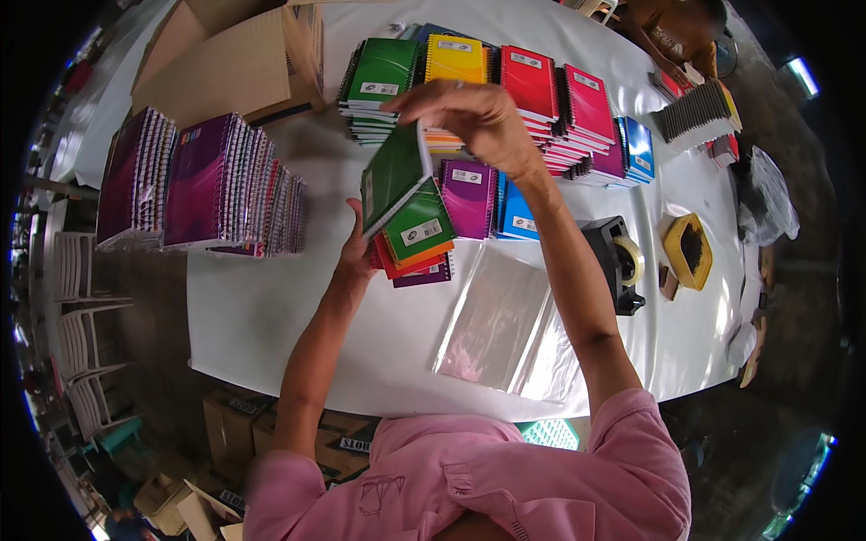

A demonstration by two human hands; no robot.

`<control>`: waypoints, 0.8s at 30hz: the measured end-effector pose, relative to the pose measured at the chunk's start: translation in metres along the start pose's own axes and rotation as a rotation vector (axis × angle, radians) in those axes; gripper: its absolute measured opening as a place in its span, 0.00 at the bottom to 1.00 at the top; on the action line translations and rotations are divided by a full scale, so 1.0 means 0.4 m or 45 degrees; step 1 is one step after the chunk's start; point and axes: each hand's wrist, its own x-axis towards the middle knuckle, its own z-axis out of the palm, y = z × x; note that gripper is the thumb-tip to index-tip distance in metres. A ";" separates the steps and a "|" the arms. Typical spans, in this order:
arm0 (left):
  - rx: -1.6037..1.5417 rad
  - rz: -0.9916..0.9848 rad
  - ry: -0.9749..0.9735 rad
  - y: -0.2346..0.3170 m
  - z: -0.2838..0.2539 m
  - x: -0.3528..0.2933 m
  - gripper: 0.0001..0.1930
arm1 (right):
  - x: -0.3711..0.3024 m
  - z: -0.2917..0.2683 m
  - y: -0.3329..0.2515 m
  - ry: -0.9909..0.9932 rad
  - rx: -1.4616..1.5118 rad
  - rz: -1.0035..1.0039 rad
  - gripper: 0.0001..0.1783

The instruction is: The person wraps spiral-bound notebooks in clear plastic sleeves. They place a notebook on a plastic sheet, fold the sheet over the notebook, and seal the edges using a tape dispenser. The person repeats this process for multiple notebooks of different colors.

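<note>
My left hand point(355, 245) is closed round the left edge of a fanned set of spiral notebooks, its fingers mostly hidden beneath them. In that set a green notebook point(422, 224) lies over orange, red and purple ones. Above it, another green notebook point(393, 173) stands tilted, its lower end by my left thumb. My right hand point(487, 122) pinches this tilted notebook at its upper edge, fingers bent over it. Just beyond my hands are stacks of green notebooks point(383, 68), yellow notebooks point(454, 59), red notebooks point(529, 81) and pink notebooks point(588, 104). Purple notebooks point(468, 194) sit nearer.
Wrapped purple notebooks point(203, 185) stand at left, before an open cardboard box point(221, 77). Clear plastic sleeves point(496, 316) lie near me. To their right are a black tape dispenser point(613, 266) and a yellow container point(687, 252). Another person point(672, 32) is at the far right.
</note>
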 end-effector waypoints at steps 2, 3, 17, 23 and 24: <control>0.047 0.171 0.243 -0.032 -0.014 0.002 0.43 | -0.028 0.009 -0.024 -0.084 -0.237 0.042 0.16; 0.070 0.245 0.353 -0.043 -0.011 0.010 0.43 | -0.075 0.012 -0.017 -0.041 -0.281 -0.081 0.18; -0.101 0.203 0.080 0.004 0.053 0.039 0.32 | -0.074 -0.057 0.158 0.216 -1.351 -0.091 0.28; 0.084 0.335 0.347 0.055 0.030 0.065 0.28 | -0.022 0.044 0.112 0.236 -0.916 0.124 0.15; 0.072 0.331 0.376 0.068 0.031 0.074 0.28 | -0.015 0.078 0.103 0.207 -0.935 0.222 0.14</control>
